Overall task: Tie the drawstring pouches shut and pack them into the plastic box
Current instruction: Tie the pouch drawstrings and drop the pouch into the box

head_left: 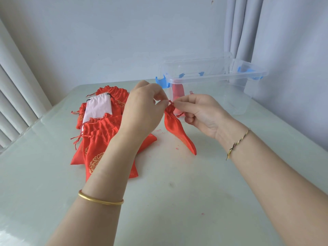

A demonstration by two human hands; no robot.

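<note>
Over the pale worktop (177,201), just short of the clear plastic box (213,77) by its far right edge, the red satin pouch (179,135) hangs neck-up, slanting down-right, with left grip (142,110) and right grip (200,112) pinching its red cord (170,102).

Pouch pile (99,139) left, plastic box (213,76) right (one pouch (178,93) inside).
</note>
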